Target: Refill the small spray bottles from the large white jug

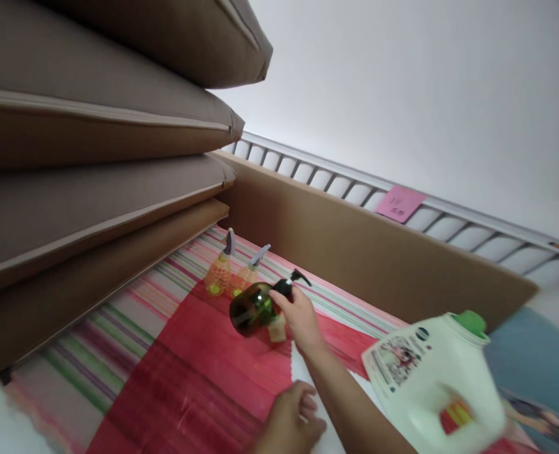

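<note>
My right hand [299, 318] grips a dark green pump bottle [251, 309] near its neck. The bottle is tilted almost onto its side, its black pump head [294, 280] pointing to the upper right. Lower down, my left hand [294, 416] is loosely curled, with no object visible in it. Just below the bottle is a small pale yellowish container [277, 329], partly hidden. Behind stand two clear yellowish spray bottles [218, 275] with grey trigger heads. A large pale green jug [431, 378] with a green cap is to the right of my right forearm.
Thick brown cushions [94, 135] are stacked high on the left. A brown board [346, 246] runs along the back, before a white slatted rail with a pink note [400, 203]. A red cloth [204, 366] lies over a striped cloth [100, 343].
</note>
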A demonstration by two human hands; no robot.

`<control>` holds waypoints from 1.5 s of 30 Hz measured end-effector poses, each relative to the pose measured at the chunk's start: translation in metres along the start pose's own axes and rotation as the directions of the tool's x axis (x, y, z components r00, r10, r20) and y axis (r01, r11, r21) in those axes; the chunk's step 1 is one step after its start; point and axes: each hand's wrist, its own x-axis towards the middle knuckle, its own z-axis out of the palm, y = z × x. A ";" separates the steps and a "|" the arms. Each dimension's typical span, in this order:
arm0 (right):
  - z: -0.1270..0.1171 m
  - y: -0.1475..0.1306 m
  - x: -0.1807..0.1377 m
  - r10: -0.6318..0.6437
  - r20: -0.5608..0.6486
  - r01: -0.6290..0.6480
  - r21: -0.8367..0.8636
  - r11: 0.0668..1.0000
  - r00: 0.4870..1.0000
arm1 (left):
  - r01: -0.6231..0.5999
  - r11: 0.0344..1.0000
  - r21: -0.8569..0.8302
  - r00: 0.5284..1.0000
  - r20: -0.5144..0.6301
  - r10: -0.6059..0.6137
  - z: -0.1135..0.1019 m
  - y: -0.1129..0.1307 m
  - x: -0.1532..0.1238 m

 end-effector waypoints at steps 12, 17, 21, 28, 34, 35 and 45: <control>-0.123 -0.011 -0.105 0.145 -0.160 -0.116 0.178 0.977 0.976 | -0.288 0.957 -0.037 0.955 0.062 0.289 -0.004 0.067 -0.020; -0.091 0.006 -0.133 0.165 -0.197 -0.168 -0.001 0.986 0.967 | -0.447 0.730 0.518 0.890 0.173 0.422 -0.006 0.047 -0.023; -0.083 0.003 -0.141 0.178 -0.199 -0.176 0.028 0.984 0.964 | -0.416 0.712 0.565 0.904 0.172 0.391 -0.002 0.035 -0.023; -0.149 -0.029 -0.129 0.091 -0.402 0.041 0.308 0.951 0.911 | -0.445 0.683 0.580 0.882 0.154 0.445 -0.009 0.044 -0.018; -0.166 0.018 -0.112 0.357 -0.233 -0.272 0.330 0.904 0.905 | -0.419 0.716 0.559 0.834 -0.075 0.547 -0.026 0.069 -0.005; -0.158 0.033 -0.110 0.426 -0.155 -0.365 0.312 0.877 0.891 | -0.422 0.719 0.553 0.829 -0.084 0.552 -0.026 0.070 -0.005; -0.084 0.124 -0.074 0.644 -0.094 -0.643 0.041 0.764 0.759 | -0.426 0.733 0.530 0.875 0.037 0.482 -0.012 0.036 -0.010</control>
